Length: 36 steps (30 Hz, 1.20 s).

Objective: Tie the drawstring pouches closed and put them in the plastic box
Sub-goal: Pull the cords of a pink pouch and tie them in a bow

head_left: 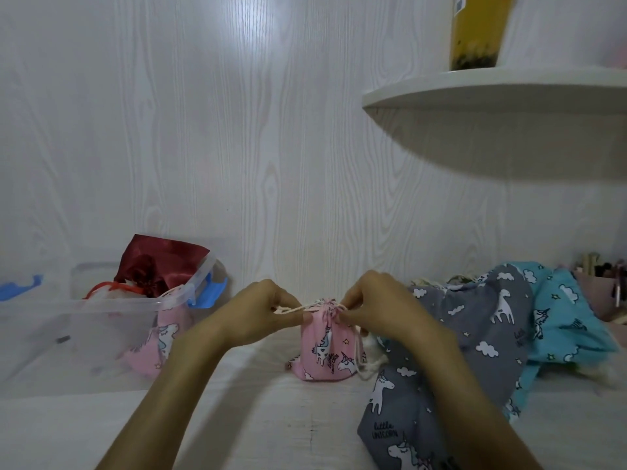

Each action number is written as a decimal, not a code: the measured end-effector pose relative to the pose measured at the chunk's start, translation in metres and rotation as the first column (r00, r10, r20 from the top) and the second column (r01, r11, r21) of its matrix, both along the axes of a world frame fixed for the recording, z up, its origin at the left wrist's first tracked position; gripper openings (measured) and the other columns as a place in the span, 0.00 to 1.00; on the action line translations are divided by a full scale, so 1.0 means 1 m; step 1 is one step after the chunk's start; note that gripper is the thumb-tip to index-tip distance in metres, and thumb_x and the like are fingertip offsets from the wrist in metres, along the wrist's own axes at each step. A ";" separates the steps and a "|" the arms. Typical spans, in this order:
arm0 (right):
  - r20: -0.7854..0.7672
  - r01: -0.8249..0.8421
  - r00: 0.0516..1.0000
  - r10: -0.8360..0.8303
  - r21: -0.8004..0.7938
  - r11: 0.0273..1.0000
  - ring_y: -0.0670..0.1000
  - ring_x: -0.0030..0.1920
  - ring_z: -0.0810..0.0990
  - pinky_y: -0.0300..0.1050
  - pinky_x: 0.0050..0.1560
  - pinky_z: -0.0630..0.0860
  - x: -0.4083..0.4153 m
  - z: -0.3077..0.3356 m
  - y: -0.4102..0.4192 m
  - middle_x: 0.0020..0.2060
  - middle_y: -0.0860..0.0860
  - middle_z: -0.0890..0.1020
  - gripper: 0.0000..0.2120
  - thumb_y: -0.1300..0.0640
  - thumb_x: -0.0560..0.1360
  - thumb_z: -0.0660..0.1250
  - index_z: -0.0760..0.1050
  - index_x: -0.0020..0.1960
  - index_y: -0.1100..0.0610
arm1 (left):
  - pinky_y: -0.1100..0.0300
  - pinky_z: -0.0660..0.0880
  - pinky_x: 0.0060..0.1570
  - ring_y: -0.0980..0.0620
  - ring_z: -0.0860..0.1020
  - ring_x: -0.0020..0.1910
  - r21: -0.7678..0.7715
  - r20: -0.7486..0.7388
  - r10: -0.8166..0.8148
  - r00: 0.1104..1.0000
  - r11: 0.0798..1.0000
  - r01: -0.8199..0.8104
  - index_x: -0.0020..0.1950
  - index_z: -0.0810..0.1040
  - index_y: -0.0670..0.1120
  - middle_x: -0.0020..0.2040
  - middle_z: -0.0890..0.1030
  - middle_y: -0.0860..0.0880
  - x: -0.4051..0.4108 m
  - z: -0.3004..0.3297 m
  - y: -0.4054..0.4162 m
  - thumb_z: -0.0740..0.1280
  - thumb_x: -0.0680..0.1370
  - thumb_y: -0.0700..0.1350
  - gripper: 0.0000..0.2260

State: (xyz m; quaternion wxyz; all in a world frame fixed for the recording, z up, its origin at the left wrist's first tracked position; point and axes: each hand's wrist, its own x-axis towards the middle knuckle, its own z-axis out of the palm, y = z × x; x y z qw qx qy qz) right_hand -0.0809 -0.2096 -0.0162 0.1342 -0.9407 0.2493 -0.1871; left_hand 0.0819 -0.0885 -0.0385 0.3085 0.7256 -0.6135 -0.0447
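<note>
A small pink unicorn pouch (325, 347) stands upright on the white table, its mouth gathered shut. My left hand (261, 310) pinches the cream drawstring (291, 308) on the pouch's left side. My right hand (376, 303) pinches the cord at the gathered top on the right. A loose cord end hangs down the pouch's right side. The clear plastic box (101, 313) with blue latches sits at the left and holds a dark red satin pouch (152, 266), a white pouch with a red tie (108, 293) and another pink unicorn pouch (159, 337).
A grey unicorn pouch (451, 354) lies flat at the right under my right forearm, with a turquoise one (563, 320) beside it. A white corner shelf (492, 93) juts out above right, carrying a yellow container (478, 32). Small items crowd the far right edge.
</note>
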 end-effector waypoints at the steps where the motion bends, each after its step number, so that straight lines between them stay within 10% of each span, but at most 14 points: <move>1: 0.038 0.024 0.999 -0.025 0.016 1.000 0.50 0.35 0.83 0.47 0.40 0.80 0.000 -0.002 -0.003 0.32 0.51 0.84 0.06 0.53 0.72 0.71 0.85 0.41 0.55 | 0.71 0.71 0.40 0.64 0.78 0.37 -0.013 -0.005 -0.003 1.000 1.000 0.003 0.47 0.85 0.52 0.35 0.80 0.63 0.002 0.001 0.001 0.67 0.74 0.57 0.12; 8: 0.161 0.013 0.984 -0.083 0.394 0.919 0.46 0.28 0.81 0.37 0.31 0.77 -0.012 0.005 -0.021 0.34 0.56 0.85 0.08 0.55 0.69 0.75 0.85 0.41 0.60 | 0.68 0.70 0.40 0.65 0.76 0.37 -0.074 -0.205 -0.035 0.978 0.997 0.020 0.44 0.82 0.51 0.36 0.79 0.62 0.005 0.014 0.012 0.59 0.81 0.48 0.13; 14: 0.318 -0.002 0.936 -0.152 0.436 0.900 0.46 0.27 0.80 0.31 0.27 0.73 -0.011 0.007 -0.020 0.30 0.56 0.84 0.10 0.53 0.69 0.74 0.84 0.40 0.60 | 0.70 0.68 0.50 0.65 0.71 0.48 0.018 0.051 0.062 0.997 0.998 -0.063 0.67 0.68 0.61 0.50 0.71 0.63 -0.013 0.017 0.010 0.69 0.70 0.61 0.26; 19: 0.385 -0.100 0.919 -0.088 0.442 0.891 0.45 0.30 0.81 0.32 0.33 0.77 -0.013 0.009 -0.022 0.33 0.55 0.84 0.08 0.57 0.73 0.70 0.83 0.45 0.62 | 0.65 0.70 0.47 0.64 0.75 0.42 -0.010 -0.004 0.075 0.997 0.997 -0.075 0.41 0.81 0.52 0.43 0.79 0.59 -0.007 0.016 0.010 0.59 0.75 0.62 0.18; 24: 0.480 -0.030 0.861 -0.169 0.378 0.925 0.42 0.27 0.74 0.33 0.31 0.70 -0.010 0.008 -0.022 0.28 0.49 0.80 0.06 0.54 0.71 0.73 0.83 0.39 0.56 | 0.69 0.62 0.27 0.59 0.64 0.21 -0.184 -0.079 0.186 0.979 0.963 -0.198 0.32 0.76 0.50 0.22 0.64 0.54 0.003 0.008 0.005 0.59 0.80 0.54 0.18; 27: 0.460 0.040 0.861 -0.215 0.360 0.932 0.45 0.33 0.77 0.35 0.34 0.71 -0.001 0.002 -0.020 0.32 0.50 0.82 0.07 0.52 0.72 0.72 0.83 0.41 0.56 | 0.69 0.63 0.29 0.59 0.67 0.28 -0.194 -0.028 0.284 0.958 0.939 -0.284 0.37 0.78 0.50 0.29 0.68 0.52 0.009 0.000 0.002 0.59 0.81 0.51 0.15; 31: 0.476 0.014 0.842 -0.253 0.449 0.893 0.46 0.29 0.72 0.39 0.34 0.68 0.000 0.001 -0.024 0.26 0.48 0.76 0.07 0.53 0.72 0.71 0.81 0.40 0.56 | 0.63 0.63 0.57 0.52 0.69 0.60 -0.308 0.004 0.326 0.945 0.900 -0.309 0.60 0.77 0.54 0.58 0.74 0.52 0.006 0.006 0.003 0.64 0.78 0.51 0.11; 34: 0.465 0.000 0.847 -0.258 0.485 0.875 0.45 0.28 0.72 0.41 0.37 0.68 -0.001 0.002 -0.026 0.24 0.47 0.75 0.06 0.54 0.72 0.71 0.81 0.38 0.56 | 0.61 0.67 0.51 0.53 0.72 0.56 -0.473 0.040 0.465 0.885 0.789 -0.393 0.58 0.78 0.57 0.57 0.76 0.55 -0.011 0.026 0.007 0.66 0.76 0.53 0.10; 36: 0.451 -0.005 0.857 -0.247 0.488 0.873 0.45 0.28 0.72 0.42 0.39 0.69 0.000 0.002 -0.025 0.26 0.49 0.76 0.06 0.54 0.72 0.70 0.81 0.39 0.56 | 0.57 0.75 0.47 0.53 0.79 0.46 -0.275 0.041 0.399 0.916 0.886 -0.374 0.50 0.82 0.55 0.49 0.83 0.54 -0.022 0.030 0.005 0.65 0.77 0.53 0.08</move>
